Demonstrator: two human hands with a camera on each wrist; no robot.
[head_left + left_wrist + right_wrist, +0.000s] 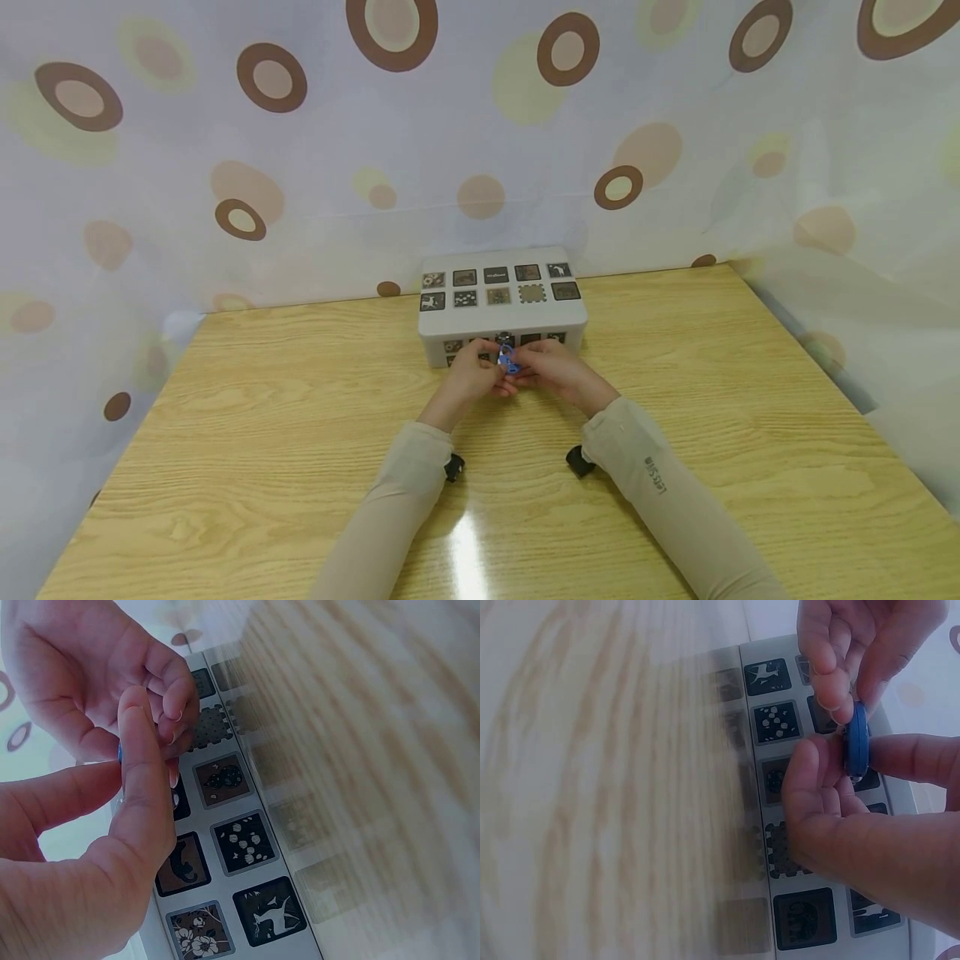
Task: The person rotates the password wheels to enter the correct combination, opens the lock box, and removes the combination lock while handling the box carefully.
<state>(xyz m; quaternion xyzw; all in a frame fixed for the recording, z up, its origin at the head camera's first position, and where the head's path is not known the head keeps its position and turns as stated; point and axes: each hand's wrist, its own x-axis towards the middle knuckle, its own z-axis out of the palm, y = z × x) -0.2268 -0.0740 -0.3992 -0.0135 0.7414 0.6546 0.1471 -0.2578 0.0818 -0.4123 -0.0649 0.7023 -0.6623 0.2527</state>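
A white box [501, 315] with dark square pictures stands on the table, a metal latch [505, 337] at the middle of its front. Just below that latch is a small blue padlock [508, 361], held between both hands. The left hand [474, 372] pinches one edge of it between thumb and forefinger. From the other side, the right hand [558, 371] grips it with the thumb against one face and curled fingers behind. Edge-on in the right wrist view, the padlock [857, 740] looks thick and rounded. In the left wrist view the fingers hide nearly all of it.
The wood-grain table [300, 417] extends to both sides of the box. Behind it hangs a pale sheet [315, 175] with brown and yellow circles, which continues round the sides. Black straps [580, 461] show at both sleeve cuffs.
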